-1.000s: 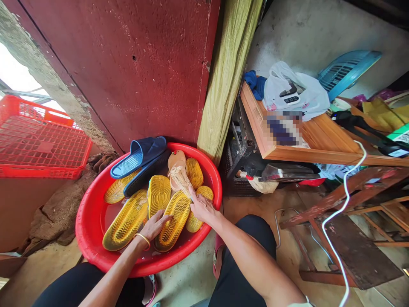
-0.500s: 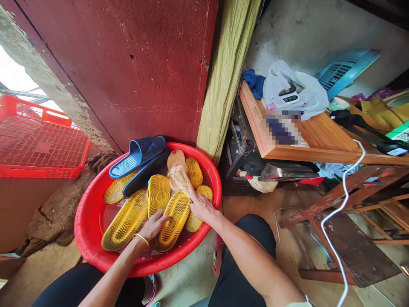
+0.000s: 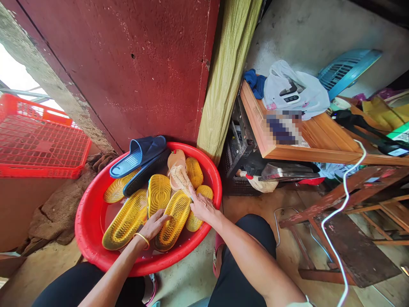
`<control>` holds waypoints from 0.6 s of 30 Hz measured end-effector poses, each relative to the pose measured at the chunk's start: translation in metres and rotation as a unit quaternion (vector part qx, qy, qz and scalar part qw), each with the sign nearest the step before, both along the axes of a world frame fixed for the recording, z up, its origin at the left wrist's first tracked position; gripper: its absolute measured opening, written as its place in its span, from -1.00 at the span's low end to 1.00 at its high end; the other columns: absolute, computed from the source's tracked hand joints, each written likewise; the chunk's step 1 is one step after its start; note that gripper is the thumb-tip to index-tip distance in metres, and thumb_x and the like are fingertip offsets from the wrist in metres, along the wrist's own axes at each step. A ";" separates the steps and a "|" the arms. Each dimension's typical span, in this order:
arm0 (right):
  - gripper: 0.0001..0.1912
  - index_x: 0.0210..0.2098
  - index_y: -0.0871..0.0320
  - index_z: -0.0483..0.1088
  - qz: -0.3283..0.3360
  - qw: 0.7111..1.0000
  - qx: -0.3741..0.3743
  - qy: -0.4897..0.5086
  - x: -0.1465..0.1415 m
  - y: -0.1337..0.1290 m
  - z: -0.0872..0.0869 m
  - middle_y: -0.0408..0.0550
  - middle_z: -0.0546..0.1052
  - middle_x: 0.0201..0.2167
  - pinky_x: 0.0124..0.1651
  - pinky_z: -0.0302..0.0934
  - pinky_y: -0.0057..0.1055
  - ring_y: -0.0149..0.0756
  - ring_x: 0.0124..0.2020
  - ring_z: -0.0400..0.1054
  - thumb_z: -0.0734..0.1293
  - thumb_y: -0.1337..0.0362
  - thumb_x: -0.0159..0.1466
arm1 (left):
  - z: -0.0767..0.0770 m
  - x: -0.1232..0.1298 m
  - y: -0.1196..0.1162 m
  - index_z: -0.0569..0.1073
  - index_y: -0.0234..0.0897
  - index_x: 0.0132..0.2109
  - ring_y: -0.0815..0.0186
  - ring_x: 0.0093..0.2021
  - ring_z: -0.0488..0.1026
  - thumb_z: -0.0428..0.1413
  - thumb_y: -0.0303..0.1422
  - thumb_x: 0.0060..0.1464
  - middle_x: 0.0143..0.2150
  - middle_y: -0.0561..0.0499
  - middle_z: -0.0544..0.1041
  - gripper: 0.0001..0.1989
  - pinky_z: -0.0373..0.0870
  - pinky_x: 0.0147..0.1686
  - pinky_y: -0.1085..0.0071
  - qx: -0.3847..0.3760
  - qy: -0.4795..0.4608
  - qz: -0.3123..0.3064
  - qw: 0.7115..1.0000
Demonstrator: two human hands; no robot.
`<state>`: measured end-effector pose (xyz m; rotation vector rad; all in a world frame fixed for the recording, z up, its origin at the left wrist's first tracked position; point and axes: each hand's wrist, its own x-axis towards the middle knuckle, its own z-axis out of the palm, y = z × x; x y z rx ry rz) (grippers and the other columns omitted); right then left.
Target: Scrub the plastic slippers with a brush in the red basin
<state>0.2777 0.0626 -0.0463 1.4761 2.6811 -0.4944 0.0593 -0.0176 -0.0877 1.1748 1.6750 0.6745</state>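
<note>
A round red plastic basin (image 3: 92, 241) holds shallow water and several yellow rubber sandals lying sole up. My left hand (image 3: 153, 226), with a gold bangle on its wrist, rests on the yellow sandal (image 3: 172, 219) at the front of the basin. My right hand (image 3: 203, 209) lies flat across that sandal's far end and a yellow sandal (image 3: 194, 217) beside it. Neither hand visibly grips anything. A tan sandal (image 3: 177, 170) sits near the back, and a blue slipper (image 3: 137, 155) rests on a dark navy slipper (image 3: 143, 177) against the rim.
A maroon metal wall (image 3: 111, 72) and a green-wrapped post (image 3: 226, 76) rise behind the basin. A red plastic crate (image 3: 41, 140) stands at left. On the right are a wooden shelf (image 3: 313, 155) with a white plastic bag (image 3: 294, 85), a wooden stool (image 3: 345, 238) and a white cable (image 3: 332, 221).
</note>
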 end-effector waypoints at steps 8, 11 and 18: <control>-0.19 0.51 0.17 -0.22 -0.003 1.000 -0.008 0.001 0.000 0.004 -0.003 0.22 0.53 0.01 0.03 0.32 -0.11 0.01 -0.03 0.45 0.20 0.32 0.36 | 0.002 0.001 -0.006 0.47 -0.21 -0.07 0.01 0.09 0.51 0.03 -0.03 -0.02 -0.03 -0.12 0.61 -0.54 0.37 0.15 0.16 -0.020 0.003 0.009 1.000; -0.21 0.51 0.18 -0.18 -0.007 1.000 -0.005 0.005 0.000 0.004 -0.002 0.23 0.54 -0.01 0.01 0.32 -0.12 0.01 -0.05 0.46 0.19 0.33 0.36 | 0.007 -0.005 -0.017 0.45 -0.20 -0.07 0.00 -0.02 0.55 0.06 0.04 -0.04 -0.14 -0.09 0.63 -0.50 0.40 0.07 0.14 -0.023 0.029 0.033 0.999; -0.24 0.49 0.22 -0.10 0.000 1.000 0.010 0.000 -0.002 0.001 -0.001 0.29 0.53 0.01 -0.03 0.34 -0.08 0.08 -0.06 0.47 0.20 0.35 0.34 | 0.020 -0.021 -0.041 0.55 -0.18 -0.30 0.10 -0.26 0.52 0.18 0.05 -0.09 -0.34 -0.02 0.61 -0.60 0.44 -0.16 0.26 -0.010 -0.014 -0.010 1.000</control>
